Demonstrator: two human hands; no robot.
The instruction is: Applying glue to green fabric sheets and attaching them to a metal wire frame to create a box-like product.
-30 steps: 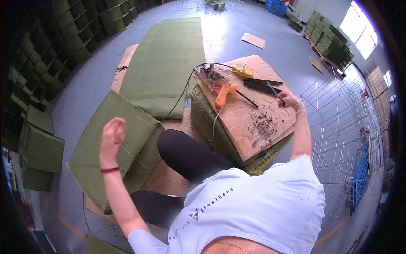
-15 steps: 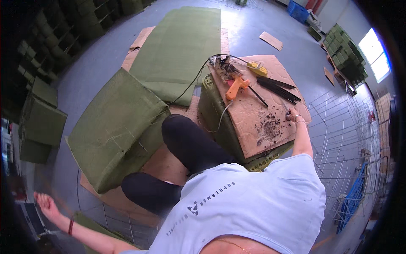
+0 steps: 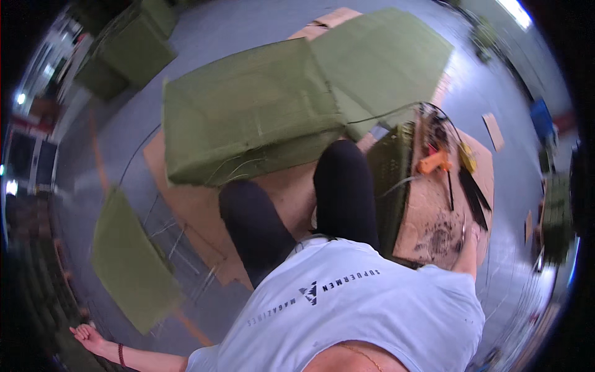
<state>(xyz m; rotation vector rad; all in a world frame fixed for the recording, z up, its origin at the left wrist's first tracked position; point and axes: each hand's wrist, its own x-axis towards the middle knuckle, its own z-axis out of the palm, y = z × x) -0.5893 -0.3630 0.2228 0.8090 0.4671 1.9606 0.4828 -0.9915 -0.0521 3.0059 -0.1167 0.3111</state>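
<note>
My left hand (image 3: 88,338), fingers loosely curled in and apparently holding nothing, is stretched out at the lower left, away from the work pieces. At the right, my right hand (image 3: 475,239) is closed around a thin, pale metal tool (image 3: 464,229) over the cardboard (image 3: 418,217); blur hides the tool's exact kind. Beyond that hand lie several black sticks (image 3: 475,197) and an orange glue gun (image 3: 434,162) with a black stick in it. Dark crumbs (image 3: 443,240) are scattered beside the hand.
A large green box-like piece (image 3: 248,111) stands in front of my knees, with a flat green sheet (image 3: 384,56) behind it. Another green panel (image 3: 130,260) lies at the left near thin wires. A cable (image 3: 390,115) runs to a yellow power strip (image 3: 467,157).
The view has swung left, so the green box piece and worktop appear farther right. My left hand shows lower in the picture. My right hand stays by the cardboard with the thin tool.
</note>
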